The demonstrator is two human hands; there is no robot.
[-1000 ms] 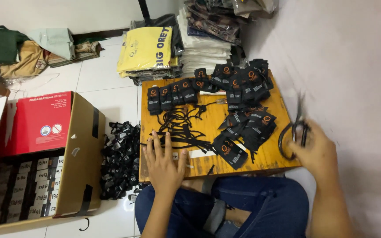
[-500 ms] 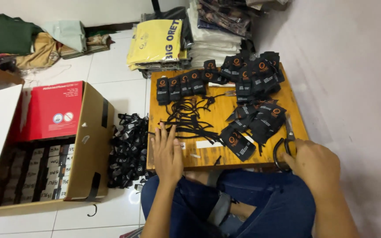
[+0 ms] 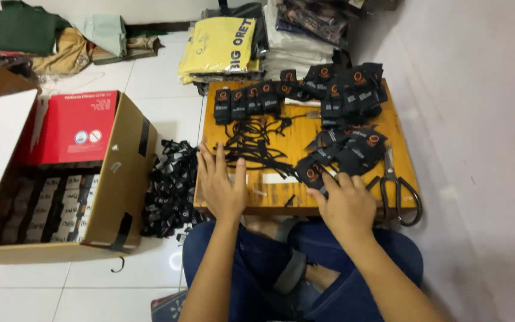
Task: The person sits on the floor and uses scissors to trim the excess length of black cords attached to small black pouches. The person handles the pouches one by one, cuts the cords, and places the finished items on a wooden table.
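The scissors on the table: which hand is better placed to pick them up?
Probably the right hand: the scissors lie just beside it at the table's right edge, while the left hand rests flat further away.

Home packing workshop: folded garments (image 3: 222, 45), tag-strewn low table (image 3: 275, 194) (tiled floor)

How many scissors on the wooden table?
1. The scissors lie at the table's right front edge, just right of the right hand, not touching it. More could be hidden under the black tags.

Left hand (image 3: 223, 186) flat on wooden table (image 3: 400, 140); right hand (image 3: 346, 203) touches black tag (image 3: 313, 173).
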